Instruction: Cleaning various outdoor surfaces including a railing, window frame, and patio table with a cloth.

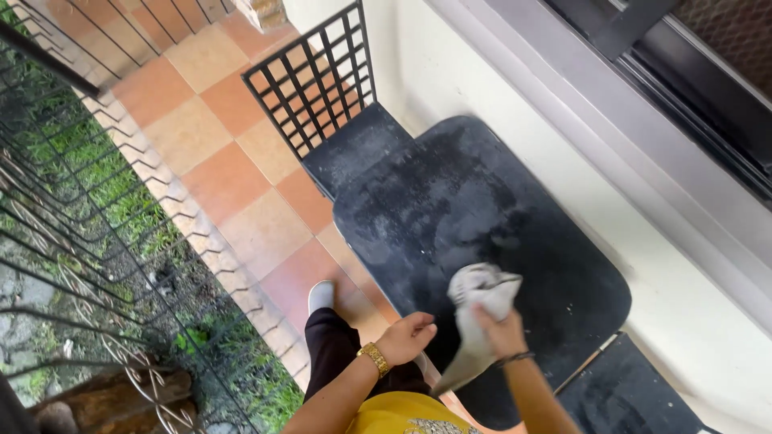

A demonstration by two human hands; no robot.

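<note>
Cloth (pixel 482 309) is what we see first, a pale rag bunched in our right hand (pixel 503 331), whose fingers are closed round its middle so that the top bulges out above the fist and a tail hangs down below it. The rag sits over the near part of a dark rounded table (pixel 523 209), whether pressed to the top or held just off it we cannot tell. Our left hand (pixel 406 337), with a gold watch (pixel 374 359) at the wrist, is loosely curled and holds nothing; it hovers beside the table's near edge, just left of the rag. Below it we see our dark trouser leg and a white shoe (pixel 321 296) on the orange and tan tiled floor (pixel 233 153). We judge the step in hand to be wiping: the tabletop shows grey, dusty smears across its middle and left, with white specks toward the right, so most of it seems undone. The next move, as we judge it, calls for flat pressure on the rag and long strokes away from us over the smeared patch, with the free hand kept off the surface. Farther on, a dark seat (pixel 354 149) with a lattice back (pixel 310 80) stands against the table's far end; another dark seat (pixel 627 394) lies at lower right. A pale wall (pixel 482 72) runs along the right, and a black railing (pixel 96 201) with greenery beyond closes the left.
</note>
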